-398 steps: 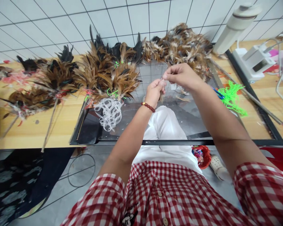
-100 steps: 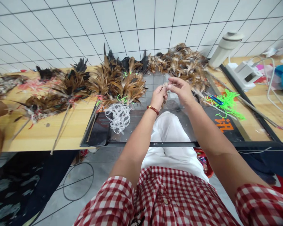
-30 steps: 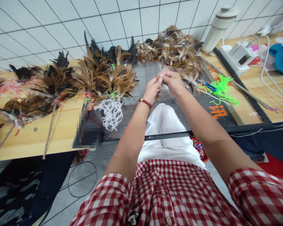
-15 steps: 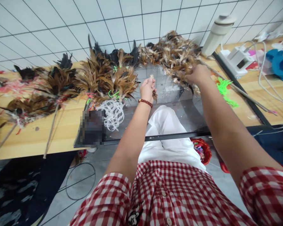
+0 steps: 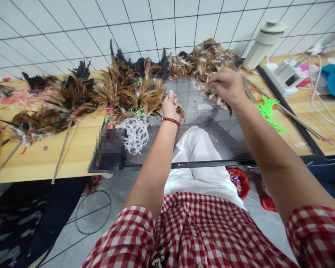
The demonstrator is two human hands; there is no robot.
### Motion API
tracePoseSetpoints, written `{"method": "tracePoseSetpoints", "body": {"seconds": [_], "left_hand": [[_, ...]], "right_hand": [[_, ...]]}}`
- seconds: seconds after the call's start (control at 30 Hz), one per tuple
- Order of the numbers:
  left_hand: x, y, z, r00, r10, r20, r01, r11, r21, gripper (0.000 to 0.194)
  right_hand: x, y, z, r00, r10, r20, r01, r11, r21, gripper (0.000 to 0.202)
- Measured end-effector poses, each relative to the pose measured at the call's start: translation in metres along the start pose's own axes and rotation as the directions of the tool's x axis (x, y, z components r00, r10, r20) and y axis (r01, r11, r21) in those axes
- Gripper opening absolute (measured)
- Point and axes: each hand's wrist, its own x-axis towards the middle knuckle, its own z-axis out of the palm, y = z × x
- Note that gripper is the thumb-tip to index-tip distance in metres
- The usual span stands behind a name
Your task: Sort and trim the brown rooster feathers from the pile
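Note:
My left hand [image 5: 171, 106], with a beaded bracelet at the wrist, is closed around a small bunch of feathers [image 5: 181, 114]. Pale ends poke out above the fist and brown tips hang on its right side. Over the near edge of a loose pile of brown and cream feathers [image 5: 205, 59], my right hand [image 5: 228, 86] has its fingers pinched together. Whatever is between those fingertips is too small to make out. Tied brown and black feather bunches [image 5: 147, 93] lie just left of my left hand.
A dark-framed glass panel [image 5: 167, 143] covers the table before me. White plastic strips [image 5: 136, 136] lie on its left, green ties [image 5: 269, 113] on the right near a thin stick. A pale bottle [image 5: 264, 46] and a white power adapter [image 5: 290, 76] stand farther right. Feather dusters [image 5: 69, 96] lie left.
My right hand has lifted out of the feather pile and shifted left, with its fingers now pinched. My left hand stays closed on the feathers, nearly in place. The view has shifted slightly.

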Motion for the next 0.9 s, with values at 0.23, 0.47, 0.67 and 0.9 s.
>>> {"method": "tracePoseSetpoints", "body": {"seconds": [0.23,0.47,0.67,0.9], "left_hand": [[-0.002,0.002,0.0,0.998,0.016,-0.066,-0.018,0.999,-0.03,0.037],[-0.004,-0.003,0.003,0.997,0.044,-0.064,-0.043,0.999,0.007,0.036],[-0.01,-0.003,0.004,0.998,0.052,-0.028,-0.048,0.992,0.118,0.037],[-0.001,-0.014,0.001,0.998,-0.003,0.059,-0.004,0.992,0.126,0.029]], "right_hand": [[-0.027,0.005,0.027,0.982,0.026,0.187,-0.012,0.997,-0.074,0.027],[-0.014,-0.023,0.035,0.851,0.506,0.141,-0.423,0.819,-0.387,0.03],[-0.022,-0.052,0.076,0.817,0.535,0.217,-0.407,0.8,-0.44,0.018],[-0.043,-0.042,0.085,0.983,0.183,0.002,-0.182,0.974,0.136,0.027]]}}
